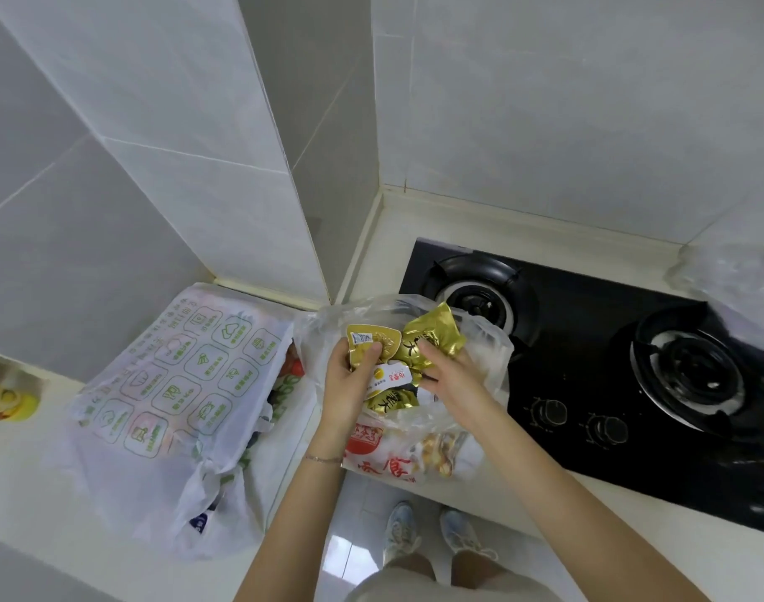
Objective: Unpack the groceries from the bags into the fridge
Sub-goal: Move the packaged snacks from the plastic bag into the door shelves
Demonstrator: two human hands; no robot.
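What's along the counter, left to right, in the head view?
Yellow packet → green-printed bag → left hand → right hand → right burner. Both hands hold gold packs.

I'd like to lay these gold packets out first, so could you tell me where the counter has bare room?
Bare counter runs behind the hob along the back wall, and left of the printed bag towards the yellow item. The middle is crowded: the left hand and right hand hold gold packets over the clear bag, beside the printed bag.
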